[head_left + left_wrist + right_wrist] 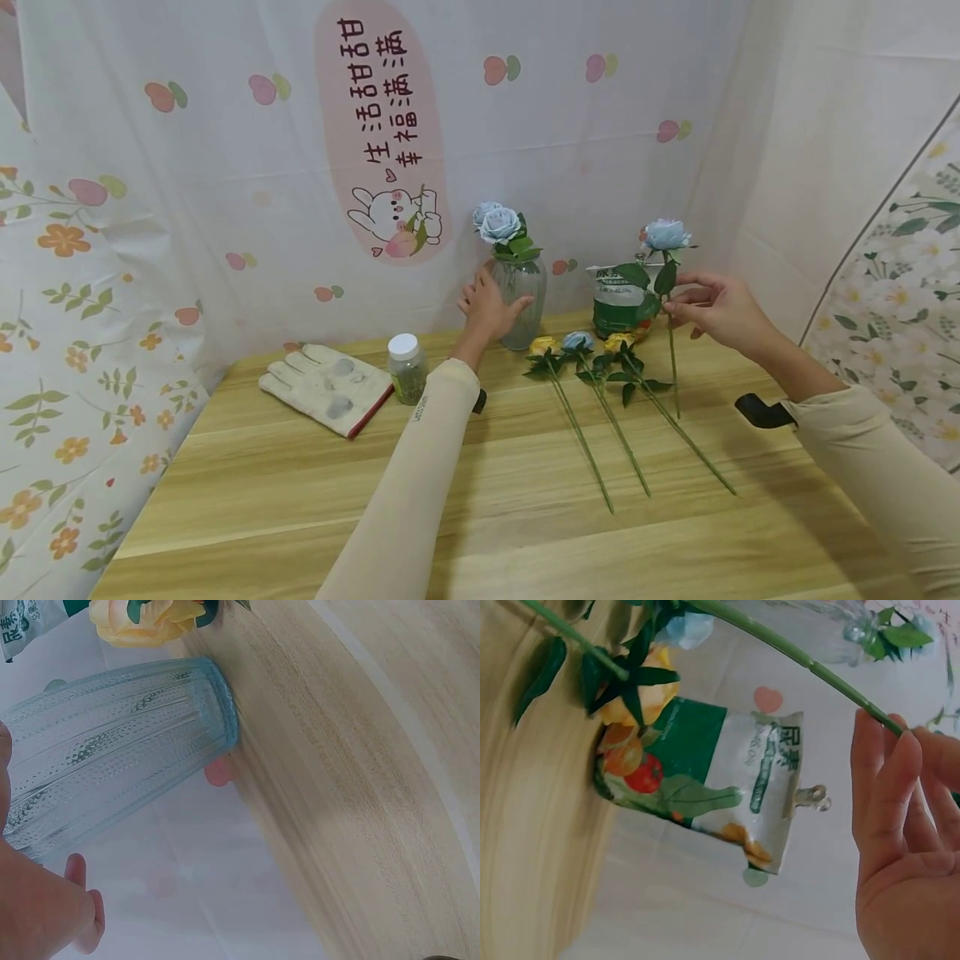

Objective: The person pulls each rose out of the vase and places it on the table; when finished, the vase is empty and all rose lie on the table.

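Observation:
In the head view my left hand [489, 305] is at the left side of a clear ribbed glass vase [531, 292], its fingers spread and its thumb across the front. The left wrist view shows the vase [127, 742] beside the hand [45, 904]; contact is partly hidden. Light blue roses [501, 225] stand in the vase. My right hand [716, 312] pinches the green stem [802, 660] of another blue rose [667, 234] between thumb and fingertips, holding it upright above the table.
Two yellow roses and a blue rose [578, 341] lie on the wooden table [337, 517]. Behind them stands a green and white bag [705, 772] with a metal clip [812, 797]. To the left are a white-capped jar [406, 367] and a work glove [326, 387].

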### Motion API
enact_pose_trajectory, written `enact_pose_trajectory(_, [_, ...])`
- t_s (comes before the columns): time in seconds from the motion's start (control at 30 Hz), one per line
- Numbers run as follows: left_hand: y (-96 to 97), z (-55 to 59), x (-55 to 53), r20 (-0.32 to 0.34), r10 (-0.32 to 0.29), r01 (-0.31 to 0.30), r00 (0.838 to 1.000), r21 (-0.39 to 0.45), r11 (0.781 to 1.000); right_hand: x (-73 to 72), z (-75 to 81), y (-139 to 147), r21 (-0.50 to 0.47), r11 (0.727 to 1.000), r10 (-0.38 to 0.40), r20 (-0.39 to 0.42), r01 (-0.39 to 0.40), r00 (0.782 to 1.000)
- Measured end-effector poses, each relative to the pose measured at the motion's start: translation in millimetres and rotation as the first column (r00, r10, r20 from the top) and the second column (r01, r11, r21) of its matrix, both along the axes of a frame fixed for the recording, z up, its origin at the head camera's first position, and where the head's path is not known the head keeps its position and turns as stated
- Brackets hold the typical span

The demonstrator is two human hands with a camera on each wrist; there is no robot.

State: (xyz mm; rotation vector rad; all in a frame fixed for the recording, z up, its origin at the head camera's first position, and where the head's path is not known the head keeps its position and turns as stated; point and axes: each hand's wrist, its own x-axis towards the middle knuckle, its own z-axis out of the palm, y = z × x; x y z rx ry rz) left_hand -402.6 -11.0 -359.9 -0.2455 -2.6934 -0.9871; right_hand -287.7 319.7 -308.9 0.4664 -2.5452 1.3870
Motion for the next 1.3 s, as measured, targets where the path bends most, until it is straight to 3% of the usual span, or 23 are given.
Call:
enact_pose_trajectory(0.53, [-1.2, 1.5, 3.8, 0.011, 0.0, 0.0, 1.0, -0.004, 1.0, -11.3, -15.9, 25, 0.103, 0.994, 0.025, 0.155, -0.042, 0.988])
enact_pose_trajectory(0.9, [-1.8, 0.5, 2.7, -0.01, 0.0, 0.0, 1.0, -0.018, 1.0, -19.4, -29.1, 44, 0.128, 0.989, 0.038, 0.278, -0.076, 0.96])
enact_pose_trajectory(1.3, [-2.3, -0.5, 1.0, -0.013, 0.0, 0.0, 1.0, -0.023, 1.0, -18.4, -38.9, 52, 0.152, 0.977, 0.078, 0.406, -0.152, 0.91])
